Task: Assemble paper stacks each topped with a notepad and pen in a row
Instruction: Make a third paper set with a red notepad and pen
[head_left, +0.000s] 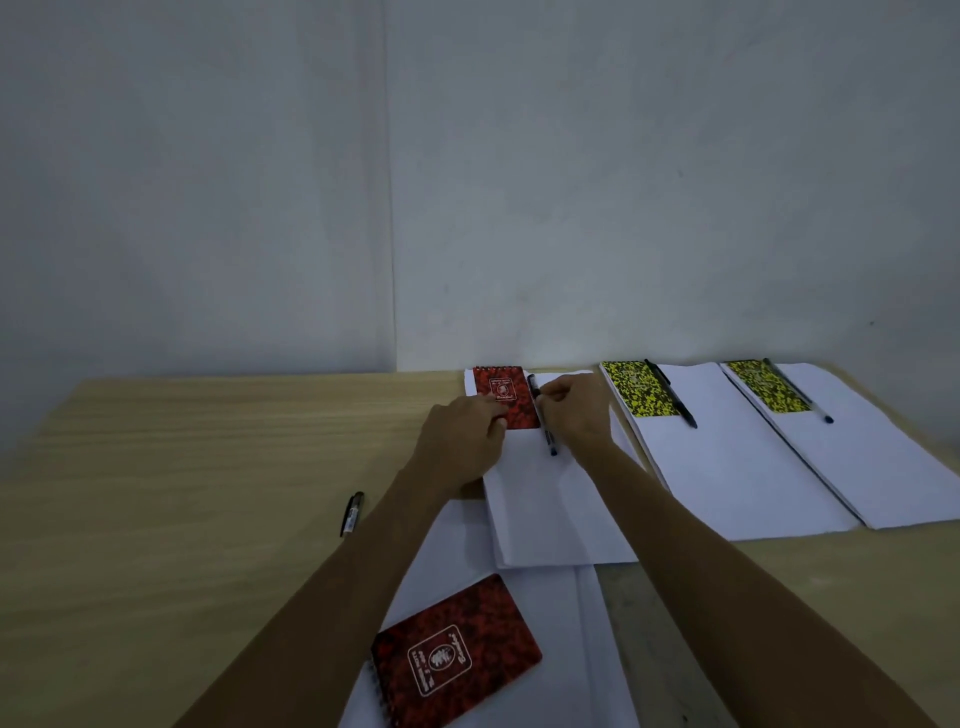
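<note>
Three paper stacks lie in a row along the far edge of the wooden table (182, 467). The left stack (545, 519) carries a red notepad (501, 389) and a black pen (543, 421) beside it. My left hand (462, 441) rests its fingers on the red notepad's near corner. My right hand (571, 410) pinches the pen's upper part. The middle stack (727, 467) bears a yellow notepad (639, 387) and a pen (672, 395). The right stack (857, 457) bears another yellow notepad (766, 387) and a pen (800, 392).
Close to me lies a further pile of white paper (571, 649) with a second red notepad (452, 654) on it, askew. A loose black pen (351, 514) lies on the bare wood at the left. A grey wall stands right behind the table.
</note>
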